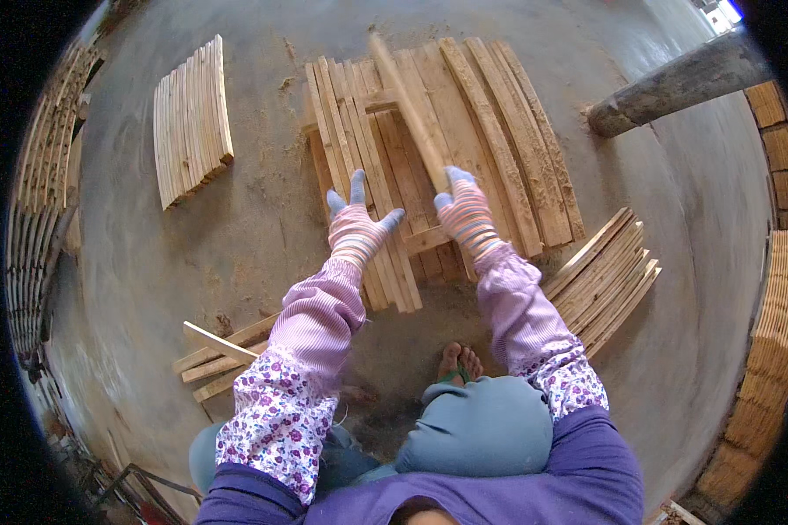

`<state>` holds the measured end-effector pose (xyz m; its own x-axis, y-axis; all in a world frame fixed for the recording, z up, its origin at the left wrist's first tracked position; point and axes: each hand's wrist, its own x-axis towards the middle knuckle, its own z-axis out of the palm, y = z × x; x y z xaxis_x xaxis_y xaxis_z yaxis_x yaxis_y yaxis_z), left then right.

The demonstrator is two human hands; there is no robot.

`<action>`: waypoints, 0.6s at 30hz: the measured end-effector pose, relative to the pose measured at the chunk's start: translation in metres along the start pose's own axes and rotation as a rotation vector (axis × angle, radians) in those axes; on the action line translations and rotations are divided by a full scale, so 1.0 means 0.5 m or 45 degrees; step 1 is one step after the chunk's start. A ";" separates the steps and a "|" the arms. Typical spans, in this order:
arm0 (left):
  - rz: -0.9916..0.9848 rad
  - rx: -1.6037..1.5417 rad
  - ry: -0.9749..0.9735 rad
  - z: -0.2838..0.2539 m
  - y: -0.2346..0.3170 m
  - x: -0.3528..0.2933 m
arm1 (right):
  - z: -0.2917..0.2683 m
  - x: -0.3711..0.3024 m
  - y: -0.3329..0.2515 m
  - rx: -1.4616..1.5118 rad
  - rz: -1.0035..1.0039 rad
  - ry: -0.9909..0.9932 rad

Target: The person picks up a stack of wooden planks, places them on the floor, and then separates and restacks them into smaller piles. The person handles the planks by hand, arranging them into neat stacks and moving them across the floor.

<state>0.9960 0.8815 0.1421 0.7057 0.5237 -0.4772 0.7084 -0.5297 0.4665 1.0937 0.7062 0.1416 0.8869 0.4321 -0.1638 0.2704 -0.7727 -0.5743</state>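
- Right hand (464,208), in a striped glove (474,226), is closed around the near end of one wooden strip (408,112).
- This wooden strip points away from the person, above the middle of the wide boards (532,144); its far end is near their far edge. It is slightly blurred, and I cannot tell whether it touches the wood below.
- Left hand (357,229), gloved in the same manner, is unclenched, with the fingers spread. It is over the narrow strips (331,131), but whether it touches them I cannot tell.
- These narrow strips lie along the left part of the wide boards, and some of their near ends reach toward the person.
- Between the two hands, lower down, a short crosspiece (429,238) is visible.
- Near the right forearm, a bundle of sticks (606,282) lies slanted on the grey floor (271,201).
- Beside the left forearm there are a few loose sticks (223,357), partly hidden by the sleeve (280,411).
- Farther to the left, a neat row of pale slats (193,127) lies on the floor.
- At the upper right stands a round pillar (674,90), and beyond it are stacks of wood (769,306).
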 end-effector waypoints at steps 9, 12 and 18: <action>-0.003 0.002 -0.040 0.011 0.044 -0.002 | 0.016 -0.010 0.089 -0.840 -0.011 0.161; -0.109 0.007 -0.073 -0.021 0.018 -0.010 | -0.014 0.002 0.046 -0.133 0.141 -0.030; -0.144 -0.009 -0.110 -0.025 0.050 -0.009 | -0.061 0.022 0.136 1.185 0.344 -0.286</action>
<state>1.0104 0.8740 0.1651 0.6184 0.5199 -0.5893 0.7835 -0.4660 0.4111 1.1333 0.6439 0.1252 0.7577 0.4475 -0.4750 -0.4174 -0.2272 -0.8799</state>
